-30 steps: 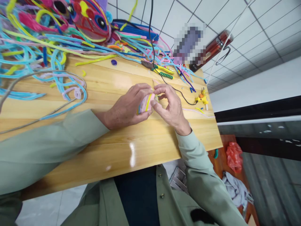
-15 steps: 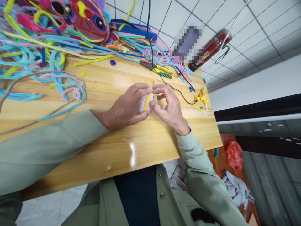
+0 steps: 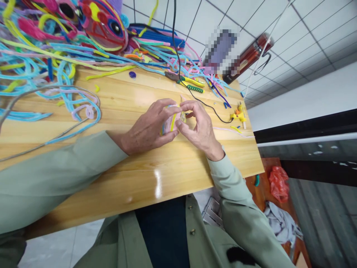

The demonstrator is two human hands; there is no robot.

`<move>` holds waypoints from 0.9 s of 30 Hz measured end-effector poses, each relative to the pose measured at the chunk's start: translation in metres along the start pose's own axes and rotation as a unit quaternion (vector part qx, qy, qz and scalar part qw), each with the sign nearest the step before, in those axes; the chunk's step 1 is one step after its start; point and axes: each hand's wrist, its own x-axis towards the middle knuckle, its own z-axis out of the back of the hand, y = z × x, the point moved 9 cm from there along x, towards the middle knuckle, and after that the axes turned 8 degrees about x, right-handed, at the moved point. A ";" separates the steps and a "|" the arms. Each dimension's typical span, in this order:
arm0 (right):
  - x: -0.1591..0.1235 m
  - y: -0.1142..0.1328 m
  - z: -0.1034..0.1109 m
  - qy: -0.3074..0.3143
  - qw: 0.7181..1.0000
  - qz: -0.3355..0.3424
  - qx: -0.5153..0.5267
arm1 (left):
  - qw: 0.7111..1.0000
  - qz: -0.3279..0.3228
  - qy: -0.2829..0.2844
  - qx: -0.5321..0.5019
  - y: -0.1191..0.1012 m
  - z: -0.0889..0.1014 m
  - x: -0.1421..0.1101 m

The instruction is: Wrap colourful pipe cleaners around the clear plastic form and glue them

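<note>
Over the middle of the table, my left hand (image 3: 147,128) is wrapped round a small rounded piece (image 3: 170,123) striped in pink, yellow and blue, which looks wound from pipe cleaners. My right hand (image 3: 199,128) pinches with thumb and index finger at the right end of this piece, where a yellowish part shows. Fingers cover much of the piece, and a thin pink tip (image 3: 182,98) sticks up behind them.
Pliers (image 3: 185,80) with green and yellow handles lie behind my hands. Loose pipe cleaners (image 3: 64,93) and a colourful fish-like figure (image 3: 104,28) fill the back left. A yellow glue gun (image 3: 238,116) with a black cord sits right; a red thermos (image 3: 249,57) is behind.
Both hands keep nearly the same place and grip on the striped piece. The thumb and index finger of my right hand have shifted very slightly; the whole view has moved a little.
</note>
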 end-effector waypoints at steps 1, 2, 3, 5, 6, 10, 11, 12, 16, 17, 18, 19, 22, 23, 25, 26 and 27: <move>0.000 0.001 0.000 -0.001 1.000 0.002 0.001 | 1.000 0.003 0.000 -0.001 0.000 0.000 0.000; 0.000 0.001 0.000 -0.001 1.000 0.005 0.003 | 1.000 0.006 -0.001 -0.002 0.000 0.000 0.000; 0.000 0.002 0.000 -0.002 1.000 0.006 0.004 | 1.000 0.007 -0.002 -0.001 0.000 0.000 0.000; 0.000 0.001 0.000 -0.001 1.000 0.003 0.005 | 1.000 0.008 0.001 0.005 0.001 -0.001 0.000; 0.000 0.001 0.000 0.001 1.000 -0.001 0.004 | 1.000 0.008 0.005 0.008 0.001 -0.001 0.000; 0.000 -0.001 0.000 0.003 1.000 -0.011 0.005 | 1.000 0.013 0.017 0.015 0.002 -0.003 -0.001; 0.000 -0.001 0.000 0.002 1.000 -0.007 0.006 | 1.000 0.012 0.014 0.017 0.002 -0.003 -0.001; 0.000 0.000 0.000 0.002 1.000 -0.002 0.007 | 1.000 0.012 0.013 0.018 0.002 -0.003 -0.001; 0.001 0.000 -0.001 0.006 1.000 0.003 0.005 | 1.000 0.005 0.014 0.012 0.002 -0.004 -0.002; 0.001 -0.001 0.000 0.006 1.000 -0.001 0.007 | 1.000 0.002 0.014 0.010 0.001 -0.004 -0.002; 0.001 -0.002 0.000 0.006 1.000 -0.006 0.011 | 1.000 -0.001 0.011 0.008 0.001 -0.003 -0.001; 0.001 -0.002 0.001 0.008 1.000 -0.012 0.018 | 1.000 -0.003 0.007 0.007 0.000 -0.002 -0.001; 0.002 -0.004 0.001 0.015 0.999 -0.027 0.044 | 1.000 0.000 0.002 0.002 0.000 -0.001 0.000; 0.002 -0.004 0.001 0.017 0.998 -0.029 0.050 | 1.000 0.002 0.003 0.000 -0.001 -0.001 0.001; 0.002 -0.003 0.002 0.015 0.998 -0.026 0.051 | 1.000 0.003 0.001 -0.003 -0.001 0.000 0.001; 0.002 -0.003 0.002 0.012 0.998 -0.025 0.048 | 1.000 0.004 -0.002 -0.005 -0.002 0.000 0.002; 0.002 -0.003 0.002 0.010 0.999 -0.024 0.043 | 1.000 0.005 -0.004 -0.007 -0.002 0.000 0.002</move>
